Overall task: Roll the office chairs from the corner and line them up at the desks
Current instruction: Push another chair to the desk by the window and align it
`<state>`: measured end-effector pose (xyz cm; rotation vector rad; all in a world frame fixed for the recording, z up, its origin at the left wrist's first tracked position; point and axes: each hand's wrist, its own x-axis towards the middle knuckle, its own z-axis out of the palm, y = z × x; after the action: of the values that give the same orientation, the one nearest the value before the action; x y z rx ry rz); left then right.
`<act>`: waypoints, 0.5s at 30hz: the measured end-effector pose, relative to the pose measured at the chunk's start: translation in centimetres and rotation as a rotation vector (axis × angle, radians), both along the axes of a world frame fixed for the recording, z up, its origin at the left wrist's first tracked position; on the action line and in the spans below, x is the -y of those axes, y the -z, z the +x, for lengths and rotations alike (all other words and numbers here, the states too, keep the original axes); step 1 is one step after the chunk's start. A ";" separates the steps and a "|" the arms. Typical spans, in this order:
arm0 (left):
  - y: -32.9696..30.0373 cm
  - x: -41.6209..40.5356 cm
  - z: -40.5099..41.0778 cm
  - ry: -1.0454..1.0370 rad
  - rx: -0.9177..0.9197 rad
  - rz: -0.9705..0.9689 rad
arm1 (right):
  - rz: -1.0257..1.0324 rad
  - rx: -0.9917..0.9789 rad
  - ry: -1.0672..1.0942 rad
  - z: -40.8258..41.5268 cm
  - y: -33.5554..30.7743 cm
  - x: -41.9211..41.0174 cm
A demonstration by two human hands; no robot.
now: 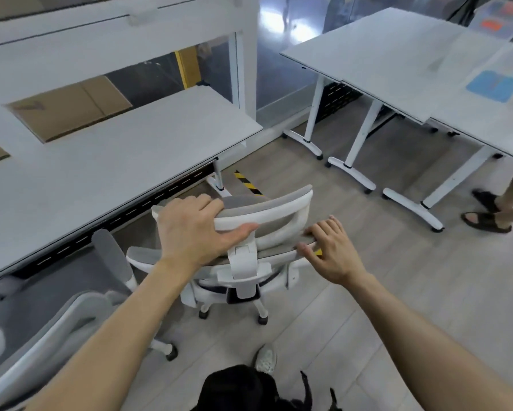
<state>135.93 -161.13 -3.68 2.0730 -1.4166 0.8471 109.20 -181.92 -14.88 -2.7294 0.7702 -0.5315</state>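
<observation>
A white office chair with grey mesh stands in the middle of the floor, its back toward me, facing the long white desk on the left. My left hand grips the chair's headrest, fingers over the top and thumb under the white frame. My right hand rests with straight fingers on the top edge of the backrest at its right end. A second grey and white chair sits at the lower left, partly tucked under the same desk.
More white desks on castors stand at the right, with papers on them. A person's sandalled feet are at the right edge. Black and yellow floor tape lies past the chair. My own shoe shows below.
</observation>
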 end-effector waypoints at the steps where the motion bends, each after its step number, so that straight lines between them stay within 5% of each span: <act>1: 0.0 0.6 -0.1 -0.010 0.000 -0.004 | 0.006 -0.004 -0.026 0.3 -0.1 1.1; 15: -1.0 4.8 -5.0 -0.230 -0.109 0.160 | -0.078 0.093 -0.377 3.6 1.1 12.9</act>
<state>130.88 -165.96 -2.67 2.3994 -1.2409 0.7145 112.76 -194.83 -15.95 -2.7982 0.2048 -0.6044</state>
